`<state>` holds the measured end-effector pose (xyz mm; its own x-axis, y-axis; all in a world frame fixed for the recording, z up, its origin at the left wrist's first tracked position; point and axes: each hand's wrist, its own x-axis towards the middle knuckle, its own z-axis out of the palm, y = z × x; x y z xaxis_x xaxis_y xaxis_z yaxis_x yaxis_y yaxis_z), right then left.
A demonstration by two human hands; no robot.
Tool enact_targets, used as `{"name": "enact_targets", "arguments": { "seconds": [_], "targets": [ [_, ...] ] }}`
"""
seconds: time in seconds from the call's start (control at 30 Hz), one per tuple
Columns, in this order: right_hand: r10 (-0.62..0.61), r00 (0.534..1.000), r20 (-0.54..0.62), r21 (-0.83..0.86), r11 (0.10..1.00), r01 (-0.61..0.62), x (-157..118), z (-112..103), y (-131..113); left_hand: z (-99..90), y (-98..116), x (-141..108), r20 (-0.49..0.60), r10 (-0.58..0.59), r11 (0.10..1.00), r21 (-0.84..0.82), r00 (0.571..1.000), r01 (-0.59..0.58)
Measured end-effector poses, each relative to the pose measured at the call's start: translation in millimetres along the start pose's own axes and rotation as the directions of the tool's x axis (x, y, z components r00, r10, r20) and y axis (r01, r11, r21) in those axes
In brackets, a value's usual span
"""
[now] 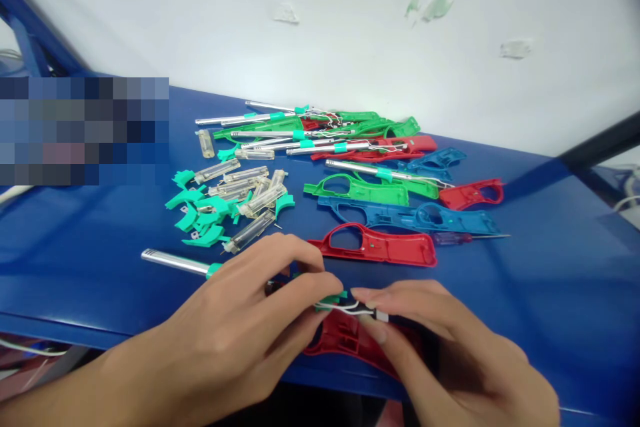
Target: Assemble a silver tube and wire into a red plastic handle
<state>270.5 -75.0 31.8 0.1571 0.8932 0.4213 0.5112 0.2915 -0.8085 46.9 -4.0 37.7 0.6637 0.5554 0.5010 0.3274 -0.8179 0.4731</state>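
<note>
My left hand [240, 320] is closed round a lighter assembly, its fingertips on a teal piece [336, 297] with white wires. The silver tube [173, 261] of a lighter extends to the left from under this hand. Between the thumb and fingers of my right hand [450, 340] is a small black part with a pale end [381, 315]. White wires [350, 309] run between the two hands. Just below the fingertips lies a red handle shell [345, 340], partly hidden by both hands.
Beyond my hands on the blue table [90, 240] lie clear fluid tanks [250, 231], teal pieces [207, 210], green, blue [400, 215] and red shells [385, 245], several silver-tube assemblies [270, 135] and a screwdriver [453, 239]. A white wall [350, 40] stands behind.
</note>
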Motion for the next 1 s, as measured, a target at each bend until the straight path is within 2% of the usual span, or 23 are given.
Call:
{"name": "enact_targets", "arguments": {
  "seconds": [0.4,0.73,1.0],
  "targets": [
    [0.004,1.000,0.001,0.040,0.999,-0.004,1.8,0.7,1.2,-0.2,1.2,0.9,0.002,0.003,1.000,-0.001,1.000,-0.003],
    [-0.049,0.995,0.088,-0.052,0.997,0.054,2.4,-4.7,5.3,-2.2,2.9,6.2,0.049,0.035,0.999,-0.014,0.998,-0.034],
    [-0.041,0.995,0.087,-0.067,0.997,0.047,0.3,-4.3,2.6,-2.3,2.0,5.7,0.072,0.052,0.999,-0.007,0.996,-0.051]
  ]
}}
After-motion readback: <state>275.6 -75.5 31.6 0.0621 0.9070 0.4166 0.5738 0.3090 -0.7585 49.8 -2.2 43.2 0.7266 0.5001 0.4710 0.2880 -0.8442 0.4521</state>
